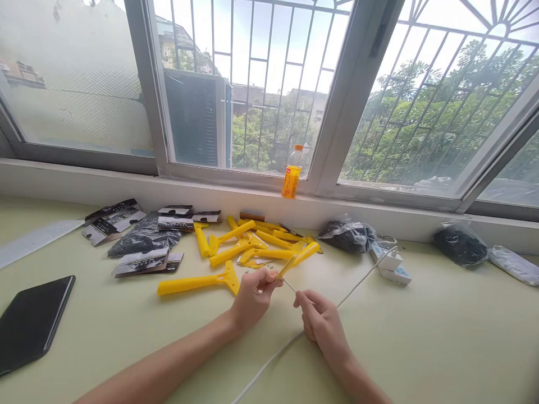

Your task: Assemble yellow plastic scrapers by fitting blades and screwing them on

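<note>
My left hand (254,296) is closed on the head of a yellow scraper (306,254), whose handle points away to the upper right. My right hand (321,321) grips a screwdriver (289,285); only its thin metal shaft shows, and the handle is hidden in my fingers. The shaft's tip meets the scraper's head at my left fingertips. Left of my hands lies another yellow scraper (191,284), flat on the table. Behind them several more yellow scrapers (236,252) are heaped together, with small metal screws (258,271) close by.
A white cable (269,362) runs under my right hand to a power strip (389,266). Packaging cards (141,262) and black bagged items (347,234) line the back. A black tablet (36,320) lies left. An orange drink bottle (291,177) stands on the sill.
</note>
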`<state>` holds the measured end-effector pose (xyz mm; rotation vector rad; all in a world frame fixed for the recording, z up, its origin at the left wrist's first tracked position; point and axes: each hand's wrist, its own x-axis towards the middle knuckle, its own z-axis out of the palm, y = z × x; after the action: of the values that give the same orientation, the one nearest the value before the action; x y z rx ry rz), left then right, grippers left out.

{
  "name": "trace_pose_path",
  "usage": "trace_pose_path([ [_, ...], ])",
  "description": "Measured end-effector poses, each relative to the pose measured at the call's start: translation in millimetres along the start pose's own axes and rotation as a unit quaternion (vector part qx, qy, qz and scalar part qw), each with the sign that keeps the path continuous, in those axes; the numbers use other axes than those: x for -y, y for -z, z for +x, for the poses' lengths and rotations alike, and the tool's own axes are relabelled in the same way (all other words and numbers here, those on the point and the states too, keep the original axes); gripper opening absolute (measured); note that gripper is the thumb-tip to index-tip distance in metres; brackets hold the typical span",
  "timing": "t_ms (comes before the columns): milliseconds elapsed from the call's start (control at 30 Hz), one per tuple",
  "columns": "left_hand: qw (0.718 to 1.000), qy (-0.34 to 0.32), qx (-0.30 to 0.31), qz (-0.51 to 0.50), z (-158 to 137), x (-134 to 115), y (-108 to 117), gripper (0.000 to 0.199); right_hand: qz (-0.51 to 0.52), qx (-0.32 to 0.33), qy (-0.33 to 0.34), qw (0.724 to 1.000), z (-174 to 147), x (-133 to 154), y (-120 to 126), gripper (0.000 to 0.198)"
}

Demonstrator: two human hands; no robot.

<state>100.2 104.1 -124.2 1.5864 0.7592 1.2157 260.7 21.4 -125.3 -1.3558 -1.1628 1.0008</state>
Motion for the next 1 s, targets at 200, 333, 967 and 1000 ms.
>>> trace_pose_path([
  [200,0.999,-0.020,0.019,0.021,-1,0,2,0.034,0.201,0.085,-0.157,0.963,5,7,9,0.049],
  [333,1.000,-0.010,0.000,0.012,2,3,3,0.037,0.063,0.029,-0.060,0.996,-1,6,-1,0.045],
  [967,0.992,0.076,0.084,-0.050,9,8,6,0.040,-0.288,-0.037,0.164,0.943,8,-12,11,0.039],
  [1000,0.990,0.086,0.091,-0.071,10,7,7,0.041,-0.291,-0.039,0.160,0.942,8,-11,12,0.039],
])
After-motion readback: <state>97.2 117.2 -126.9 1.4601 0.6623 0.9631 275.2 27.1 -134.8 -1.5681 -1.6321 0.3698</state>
